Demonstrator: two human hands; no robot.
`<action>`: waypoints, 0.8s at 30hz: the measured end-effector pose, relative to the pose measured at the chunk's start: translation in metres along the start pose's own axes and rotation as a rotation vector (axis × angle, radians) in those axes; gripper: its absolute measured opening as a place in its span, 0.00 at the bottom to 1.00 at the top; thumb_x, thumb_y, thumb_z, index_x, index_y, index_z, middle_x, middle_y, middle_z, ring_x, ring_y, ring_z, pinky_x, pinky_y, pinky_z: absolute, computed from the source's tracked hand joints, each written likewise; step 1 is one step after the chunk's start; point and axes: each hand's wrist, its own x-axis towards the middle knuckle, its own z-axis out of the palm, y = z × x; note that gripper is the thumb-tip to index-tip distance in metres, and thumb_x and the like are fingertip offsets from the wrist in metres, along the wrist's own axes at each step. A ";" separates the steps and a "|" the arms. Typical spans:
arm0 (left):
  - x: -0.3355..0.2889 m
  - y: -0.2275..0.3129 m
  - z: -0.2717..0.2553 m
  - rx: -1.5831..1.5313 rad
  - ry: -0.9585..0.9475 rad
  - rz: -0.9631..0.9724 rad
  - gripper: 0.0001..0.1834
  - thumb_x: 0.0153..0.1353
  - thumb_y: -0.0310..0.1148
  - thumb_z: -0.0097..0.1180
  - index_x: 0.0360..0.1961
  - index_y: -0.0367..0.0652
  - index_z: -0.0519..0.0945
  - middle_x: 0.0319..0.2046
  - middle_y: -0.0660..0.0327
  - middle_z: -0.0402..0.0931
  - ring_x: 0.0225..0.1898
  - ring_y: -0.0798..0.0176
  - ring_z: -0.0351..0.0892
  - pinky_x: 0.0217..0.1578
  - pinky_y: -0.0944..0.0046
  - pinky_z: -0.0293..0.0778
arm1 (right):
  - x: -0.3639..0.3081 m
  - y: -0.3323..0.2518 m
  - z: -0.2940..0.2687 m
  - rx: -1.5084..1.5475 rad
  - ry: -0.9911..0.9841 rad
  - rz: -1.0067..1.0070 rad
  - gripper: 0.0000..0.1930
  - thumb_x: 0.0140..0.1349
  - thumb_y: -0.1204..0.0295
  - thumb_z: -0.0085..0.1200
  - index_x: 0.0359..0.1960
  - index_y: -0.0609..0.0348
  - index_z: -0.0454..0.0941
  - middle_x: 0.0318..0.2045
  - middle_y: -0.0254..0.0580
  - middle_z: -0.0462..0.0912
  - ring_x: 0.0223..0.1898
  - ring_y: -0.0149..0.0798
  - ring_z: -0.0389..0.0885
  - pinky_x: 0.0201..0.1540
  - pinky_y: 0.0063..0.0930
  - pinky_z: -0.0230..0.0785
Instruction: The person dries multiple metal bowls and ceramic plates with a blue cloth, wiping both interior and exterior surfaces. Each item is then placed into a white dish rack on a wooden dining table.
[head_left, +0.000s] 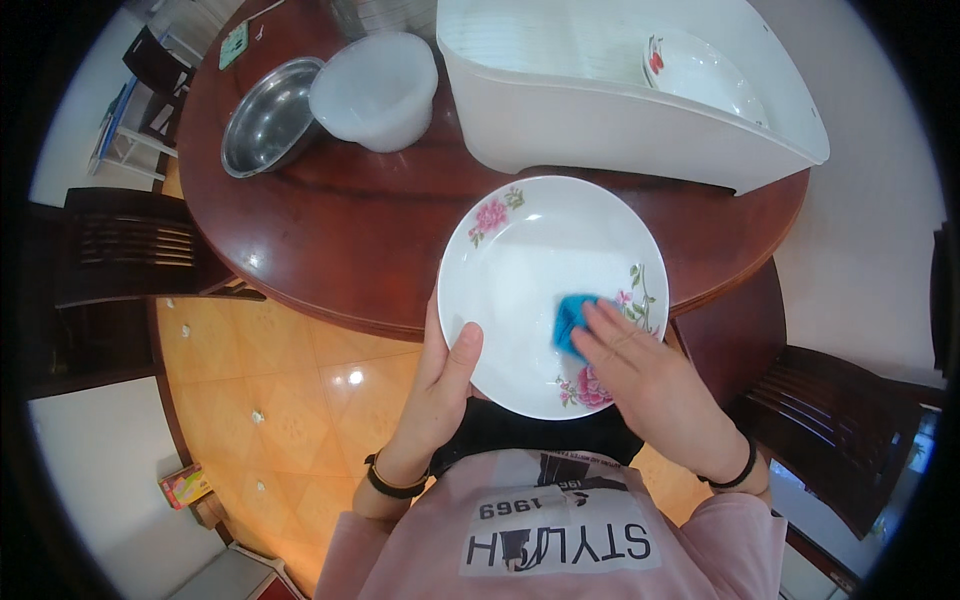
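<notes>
Left hand (448,365): comes in from below, palm side in against the plate (515,285), thumb up over the rim and fingers tucked behind it. It's a partly closed clamp on the left edge; can't see the fingertips.
Right hand (645,372): reaches in from lower right, back of the hand up, fingers fairly straight and close together. It has a blue cloth (571,322) pinned under the fingertips; that bit's kinda blurry.
Plate: held right in front of the body, by the near edge of the table (300,235). Eating side faces up at the wearer. It's round, so no real long axis.
Plate finish: glossy, smooth, white, looks ceramic, with pink flowers and green leaves near the rim.
Cloth: soft-looking, bunched small, on the plate's lower right.
Table: dark reddish wood, shiny, curved edge.
Rack (600,125): big white tub, looks plastic, past the plate, with white dishes (708,80) at its right end.
Bowls: shiny metal bowl (268,122) tilted beside a cloudy white bowl (375,90), far left.
</notes>
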 end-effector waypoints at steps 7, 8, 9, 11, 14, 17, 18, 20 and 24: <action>-0.001 -0.006 -0.003 0.017 -0.027 0.024 0.32 0.71 0.50 0.37 0.68 0.44 0.47 0.53 0.59 0.66 0.40 0.77 0.71 0.28 0.80 0.69 | 0.042 -0.018 -0.001 0.080 -0.040 -0.237 0.25 0.53 0.81 0.48 0.56 0.72 0.69 0.60 0.58 0.68 0.65 0.53 0.63 0.63 0.36 0.63; -0.001 -0.006 -0.003 0.028 -0.035 0.031 0.32 0.71 0.50 0.37 0.68 0.44 0.47 0.53 0.59 0.66 0.39 0.77 0.71 0.28 0.80 0.68 | 0.049 -0.017 0.003 0.067 -0.009 -0.231 0.25 0.53 0.81 0.49 0.57 0.71 0.68 0.60 0.57 0.68 0.65 0.52 0.63 0.63 0.37 0.62; -0.001 -0.006 -0.004 0.038 -0.039 0.036 0.33 0.71 0.50 0.37 0.69 0.44 0.47 0.53 0.59 0.66 0.39 0.77 0.70 0.27 0.81 0.68 | 0.055 -0.014 0.005 0.055 0.020 -0.228 0.26 0.53 0.81 0.49 0.57 0.70 0.68 0.61 0.56 0.68 0.65 0.52 0.64 0.64 0.37 0.62; 0.000 -0.005 -0.004 0.051 -0.044 0.044 0.33 0.71 0.49 0.37 0.69 0.44 0.46 0.53 0.59 0.66 0.38 0.78 0.70 0.27 0.81 0.67 | 0.065 -0.006 0.003 -0.025 0.082 -0.203 0.25 0.54 0.82 0.48 0.57 0.70 0.68 0.61 0.57 0.68 0.65 0.52 0.63 0.63 0.37 0.62; 0.001 -0.006 -0.005 0.065 -0.055 0.040 0.33 0.71 0.48 0.36 0.70 0.43 0.44 0.54 0.59 0.65 0.38 0.77 0.70 0.26 0.81 0.67 | 0.068 0.008 0.003 -0.117 0.164 -0.112 0.25 0.54 0.82 0.48 0.57 0.70 0.68 0.60 0.58 0.68 0.65 0.53 0.63 0.63 0.37 0.63; 0.000 -0.007 -0.006 0.064 -0.051 0.027 0.34 0.71 0.47 0.37 0.70 0.43 0.43 0.55 0.59 0.65 0.39 0.77 0.70 0.26 0.80 0.68 | 0.055 0.021 -0.003 -0.118 0.129 0.012 0.25 0.54 0.82 0.48 0.57 0.72 0.67 0.60 0.60 0.67 0.65 0.55 0.63 0.62 0.37 0.63; 0.000 -0.008 -0.006 0.058 -0.051 0.020 0.34 0.71 0.47 0.37 0.70 0.43 0.43 0.55 0.59 0.64 0.40 0.77 0.70 0.26 0.80 0.68 | 0.047 0.021 -0.006 -0.135 0.089 0.042 0.25 0.55 0.82 0.48 0.57 0.72 0.66 0.60 0.60 0.67 0.65 0.56 0.63 0.61 0.38 0.64; -0.001 -0.006 -0.005 0.043 -0.043 0.006 0.34 0.71 0.48 0.37 0.70 0.43 0.42 0.56 0.58 0.64 0.41 0.76 0.71 0.27 0.80 0.69 | 0.032 0.017 -0.012 -0.165 0.010 0.090 0.25 0.55 0.81 0.48 0.58 0.72 0.65 0.60 0.61 0.67 0.64 0.56 0.63 0.60 0.38 0.65; -0.002 -0.003 -0.004 0.028 -0.049 -0.019 0.34 0.71 0.47 0.36 0.70 0.44 0.42 0.56 0.58 0.63 0.42 0.76 0.71 0.28 0.80 0.70 | 0.007 0.002 -0.023 -0.086 -0.194 0.004 0.25 0.55 0.80 0.48 0.57 0.74 0.67 0.59 0.63 0.67 0.64 0.56 0.64 0.59 0.37 0.66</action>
